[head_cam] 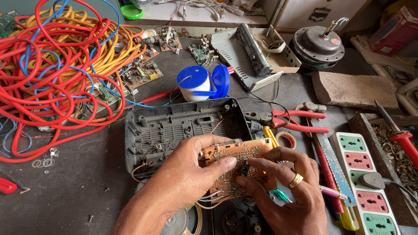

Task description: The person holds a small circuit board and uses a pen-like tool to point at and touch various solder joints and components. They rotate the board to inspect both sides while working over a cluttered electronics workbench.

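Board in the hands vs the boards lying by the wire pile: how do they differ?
The held circuit board is orange-brown, solder side up, gripped by the left hand and right hand above the open grey casing. The loose boards lie flat on the bench, component side up, partly under the red and orange wires, touched by no hand. The held board has thin wires trailing off it; any on the loose boards are unclear. Both are bare, out of any housing.

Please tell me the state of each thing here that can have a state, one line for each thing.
Circuit board: out of its case, held in both hands.
Left hand: grip closed on the board.
Right hand: grip closed on the board.
Grey plastic case: open, inside facing up.
Blue and white container: lid open.
Power strip: one plug inserted.
Red-handled pliers: lying on the table.
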